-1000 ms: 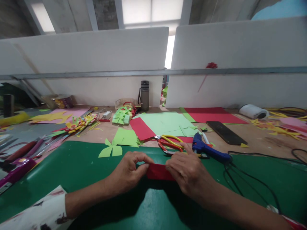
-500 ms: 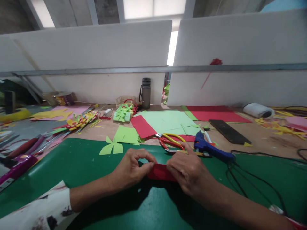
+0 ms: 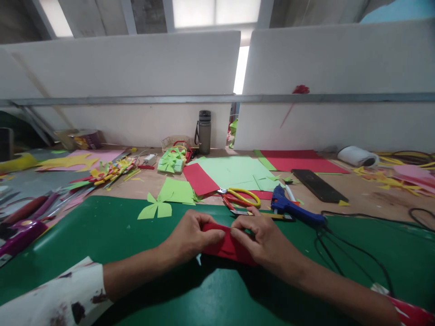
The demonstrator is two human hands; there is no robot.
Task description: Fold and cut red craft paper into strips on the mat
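Note:
A strip of red paper (image 3: 227, 246) is held between both hands just above the green mat (image 3: 115, 244). My left hand (image 3: 190, 235) pinches its left end, thumb on the near face. My right hand (image 3: 263, 237) grips the right part with bent fingers and thumb close to the left thumb. The paper looks folded; parts of it are hidden behind the fingers. Beyond the hands lie scissors (image 3: 242, 198) with red and yellow handles and another red paper piece (image 3: 201, 179). A light green paper leaf shape (image 3: 155, 208) rests on the mat to the left.
A blue glue gun (image 3: 297, 208) with a black cord lies right of the hands. Behind are pale green sheets (image 3: 234, 171), a dark phone (image 3: 319, 185) and a grey bottle (image 3: 204, 132). Purple-handled tools (image 3: 22, 235) and paper flowers (image 3: 112, 171) are at left.
The red paper has opened out or turned, so more of its face shows. My left hand has moved further over it, and my right fingers have bent inward. The view has shifted slightly.

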